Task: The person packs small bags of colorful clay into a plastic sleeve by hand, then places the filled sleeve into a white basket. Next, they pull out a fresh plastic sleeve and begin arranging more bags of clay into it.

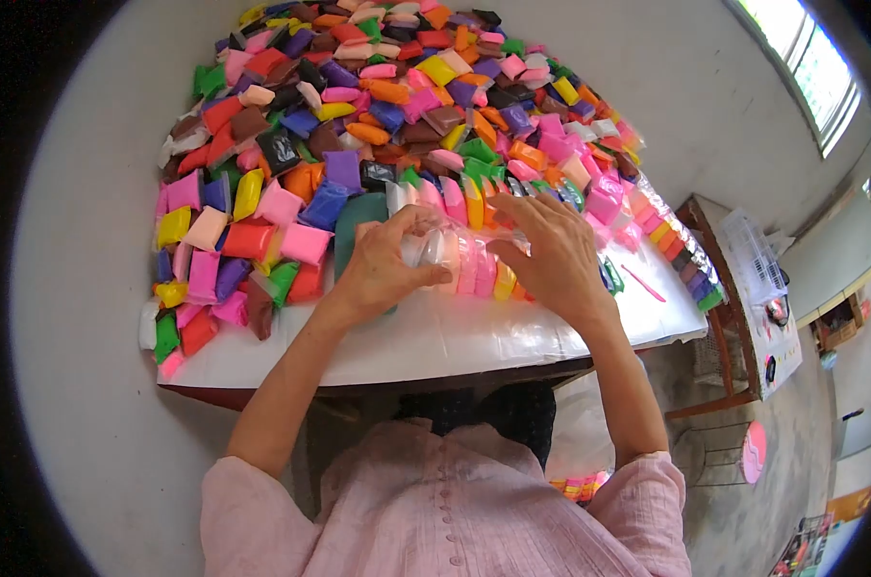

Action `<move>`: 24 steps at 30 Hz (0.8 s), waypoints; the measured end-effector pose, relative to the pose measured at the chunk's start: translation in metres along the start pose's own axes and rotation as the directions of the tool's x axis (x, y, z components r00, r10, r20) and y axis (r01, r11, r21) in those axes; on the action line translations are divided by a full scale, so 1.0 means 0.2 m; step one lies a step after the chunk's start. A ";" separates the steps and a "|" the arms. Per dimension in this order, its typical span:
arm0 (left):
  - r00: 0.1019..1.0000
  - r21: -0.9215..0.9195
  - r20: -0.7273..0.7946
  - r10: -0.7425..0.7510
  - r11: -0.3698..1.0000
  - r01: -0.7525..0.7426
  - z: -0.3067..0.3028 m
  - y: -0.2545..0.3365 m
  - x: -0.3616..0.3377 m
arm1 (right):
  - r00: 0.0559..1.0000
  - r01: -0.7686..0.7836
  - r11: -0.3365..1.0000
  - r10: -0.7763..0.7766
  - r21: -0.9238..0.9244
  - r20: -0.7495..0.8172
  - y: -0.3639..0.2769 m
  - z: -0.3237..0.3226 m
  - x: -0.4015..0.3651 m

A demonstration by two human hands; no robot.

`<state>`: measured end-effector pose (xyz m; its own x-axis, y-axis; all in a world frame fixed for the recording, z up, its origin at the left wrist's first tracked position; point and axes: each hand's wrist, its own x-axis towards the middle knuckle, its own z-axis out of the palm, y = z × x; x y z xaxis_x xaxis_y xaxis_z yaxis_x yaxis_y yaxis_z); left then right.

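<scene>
Pale walls rise around a table with a white covering, and a barred window lets in light at 2 o'clock. Taking the middle of the work as the dial's centre, a great heap of small coloured packets fills the table from 8 o'clock round past 12, crowding the space beyond the hands. At the centre lies the row of packets, pink, yellow and orange, standing face to face under clear film. Bent around its 9 o'clock end is the left hand, thumb on the near side and fingers on the far side, holding it. Arched over its 3 o'clock part is the right hand, thumb and fingers spread apart (whether it grips or only rests there, I cannot tell). Just beyond, at 12, a second row blocks the way to the heap, and a dark green object sits at 10, partly behind the left hand. Bare covering shows at 6. A thin pink stick lies near 3; farther out that way are a side table bearing a clear basket, and, at 4, a pink-topped stool.
</scene>
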<state>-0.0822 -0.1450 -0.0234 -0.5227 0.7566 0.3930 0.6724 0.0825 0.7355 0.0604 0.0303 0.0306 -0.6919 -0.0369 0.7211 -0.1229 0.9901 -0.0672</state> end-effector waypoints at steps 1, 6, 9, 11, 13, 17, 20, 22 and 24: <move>1.000 0.000 -0.006 0.010 1.000 -0.010 0.00 -0.01 0.00 | 0.999 -0.017 1.000 0.016 0.004 0.038 0.02 0.00 0.00; 1.000 -0.061 -0.025 -0.004 0.998 0.003 0.01 0.00 0.00 | 0.992 -0.092 0.995 0.087 0.048 0.089 0.03 0.00 0.02; 0.997 -0.159 -0.016 -0.072 0.985 0.068 0.01 0.03 -0.01 | 0.993 -0.100 0.993 0.097 0.055 0.061 0.03 0.02 0.02; 0.995 -0.149 0.009 -0.099 0.984 0.100 0.01 0.03 0.00 | 0.993 -0.101 0.993 0.098 0.061 0.059 0.04 0.02 0.02; 0.993 -0.151 0.027 -0.112 0.982 0.114 0.01 0.03 0.00 | 0.989 -0.129 0.990 0.125 0.057 0.075 0.03 0.02 0.03; 0.994 -0.122 0.023 -0.108 0.986 0.111 0.01 0.02 0.01 | 0.982 -0.152 0.988 0.150 0.012 0.117 0.05 0.02 0.03; 0.999 -0.002 -0.033 -0.013 1.000 0.013 0.02 0.01 -0.01 | 0.982 -0.161 0.987 0.159 0.008 0.101 0.05 0.03 0.04; 0.995 -0.049 -0.081 0.056 0.997 -0.061 0.02 0.02 -0.01 | 0.978 -0.185 0.983 0.182 0.018 0.101 0.05 0.03 0.04; 0.986 -0.240 -0.137 0.090 0.963 -0.122 0.03 0.04 0.01 | 0.975 -0.205 0.978 0.200 0.048 0.092 0.05 0.03 0.05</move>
<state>-0.0751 -0.1386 -0.0200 -0.5264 0.6650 0.5297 0.5857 -0.1680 0.7930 0.0478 0.0391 0.0322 -0.7649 0.1496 0.6266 -0.0124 0.9691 -0.2465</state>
